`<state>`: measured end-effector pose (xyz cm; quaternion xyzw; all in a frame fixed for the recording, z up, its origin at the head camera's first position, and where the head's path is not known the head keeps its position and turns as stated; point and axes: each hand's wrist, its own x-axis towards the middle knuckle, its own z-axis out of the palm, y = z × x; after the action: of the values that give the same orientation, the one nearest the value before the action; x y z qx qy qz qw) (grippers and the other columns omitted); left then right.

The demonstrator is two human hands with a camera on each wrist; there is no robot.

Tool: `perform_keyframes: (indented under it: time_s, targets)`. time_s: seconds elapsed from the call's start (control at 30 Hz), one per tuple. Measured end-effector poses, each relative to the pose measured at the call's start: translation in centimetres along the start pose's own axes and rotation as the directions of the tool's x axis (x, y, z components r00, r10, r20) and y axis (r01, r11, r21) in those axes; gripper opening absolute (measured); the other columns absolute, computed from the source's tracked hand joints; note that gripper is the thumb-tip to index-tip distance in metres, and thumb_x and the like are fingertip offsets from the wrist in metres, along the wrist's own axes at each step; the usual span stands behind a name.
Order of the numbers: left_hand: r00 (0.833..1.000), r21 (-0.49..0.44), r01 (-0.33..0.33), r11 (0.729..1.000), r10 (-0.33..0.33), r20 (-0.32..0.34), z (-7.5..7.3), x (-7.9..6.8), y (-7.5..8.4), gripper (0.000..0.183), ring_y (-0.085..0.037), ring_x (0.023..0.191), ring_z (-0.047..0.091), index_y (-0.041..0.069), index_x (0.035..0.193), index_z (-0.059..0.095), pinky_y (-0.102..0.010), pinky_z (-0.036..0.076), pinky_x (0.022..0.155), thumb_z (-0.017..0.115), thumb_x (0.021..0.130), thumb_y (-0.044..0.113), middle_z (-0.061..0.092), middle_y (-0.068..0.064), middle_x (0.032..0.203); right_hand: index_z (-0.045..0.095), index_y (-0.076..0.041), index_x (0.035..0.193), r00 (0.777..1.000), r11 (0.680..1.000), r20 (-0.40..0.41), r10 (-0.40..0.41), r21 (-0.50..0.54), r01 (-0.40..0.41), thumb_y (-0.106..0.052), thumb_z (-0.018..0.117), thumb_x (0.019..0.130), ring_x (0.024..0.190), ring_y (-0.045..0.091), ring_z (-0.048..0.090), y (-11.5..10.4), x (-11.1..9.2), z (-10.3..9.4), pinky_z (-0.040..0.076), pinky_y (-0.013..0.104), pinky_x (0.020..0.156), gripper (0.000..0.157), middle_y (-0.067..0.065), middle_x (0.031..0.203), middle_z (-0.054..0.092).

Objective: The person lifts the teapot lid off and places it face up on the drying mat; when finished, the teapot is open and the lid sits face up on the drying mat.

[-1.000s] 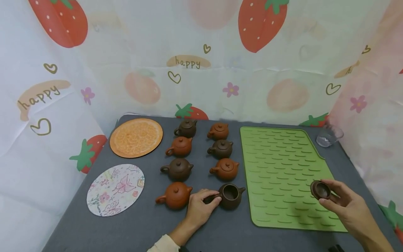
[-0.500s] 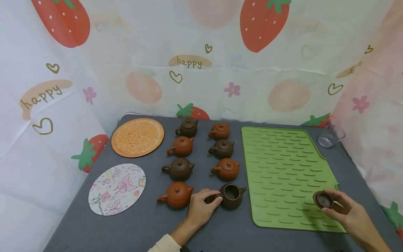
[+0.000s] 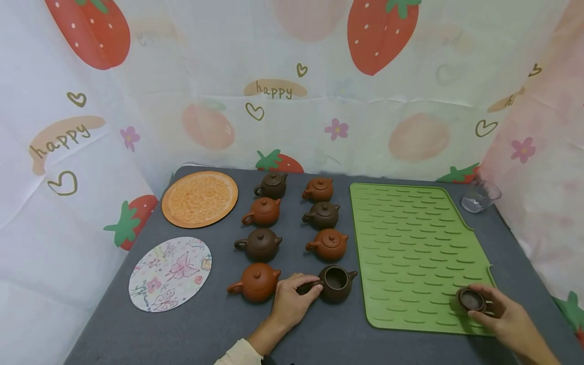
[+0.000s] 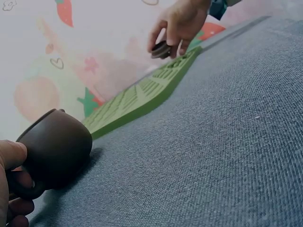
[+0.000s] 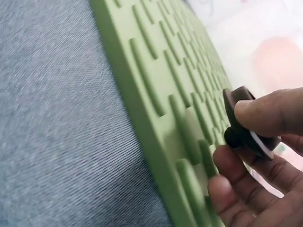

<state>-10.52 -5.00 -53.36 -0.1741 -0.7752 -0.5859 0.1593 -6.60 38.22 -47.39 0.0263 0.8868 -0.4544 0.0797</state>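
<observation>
My left hand (image 3: 292, 299) pinches the handle of a dark brown teapot (image 3: 336, 291) that stands lidless on the table, its round opening facing up. In the left wrist view the thumb presses on the handle of this teapot (image 4: 59, 149). Over the near right corner of a green ridged mat (image 3: 420, 253), my right hand (image 3: 504, 314) pinches a small dark teapot lid (image 3: 471, 300) by its rim. The lid is turned over, hollow side up. In the right wrist view the knob of the lid (image 5: 248, 123) points down toward the mat, apart from it.
Two columns of lidded teapots, orange-brown (image 3: 257, 284) and dark brown (image 3: 258, 245), stand left of the mat. An orange round mat (image 3: 199, 199) and a butterfly-patterned oval mat (image 3: 170, 274) lie at the left. A glass cup (image 3: 479, 196) stands at the back right.
My right hand has moved slightly right and down toward the mat with the lid, which has tipped further hollow side up. The left hand stays on the teapot's handle.
</observation>
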Motion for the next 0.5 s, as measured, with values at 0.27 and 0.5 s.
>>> perform_keyframes:
  time_s: [0.27, 0.5]
  targets:
    - [1.0, -0.004, -0.025, 1.0, 0.025, -0.019, -0.1, 0.2, 1.1, 0.014, -0.017, 0.073, 0.063, 0.009, 0.093, 0.076, -0.033, 0.052, 0.067, 0.08, 0.079, 0.007, 0.07, 0.003, 0.082, 0.036, 0.009, 0.14, 0.997, 0.996, 0.055, 0.05, -0.071, -0.047, -0.008, 0.07, 0.089, 0.089, 0.021, 0.063, 0.5, 0.4, 0.1, 0.053, 0.034, 0.066, 0.064, 0.034, 0.126, 0.047]
    - [1.0, 0.006, -0.012, 1.0, 0.012, -0.027, -0.7, 0.6, 4.2, 0.015, -0.024, 0.072, 0.063, -0.002, 0.09, 0.074, -0.035, 0.052, 0.066, 0.078, 0.076, -0.005, 0.069, -0.011, 0.079, 0.04, 0.01, 0.138, 0.998, 0.994, 0.063, 0.013, -0.113, -0.006, -0.005, 0.07, 0.088, 0.09, 0.03, 0.064, 0.4, 0.6, 0.4, 0.053, 0.033, 0.064, 0.061, 0.034, 0.123, 0.05]
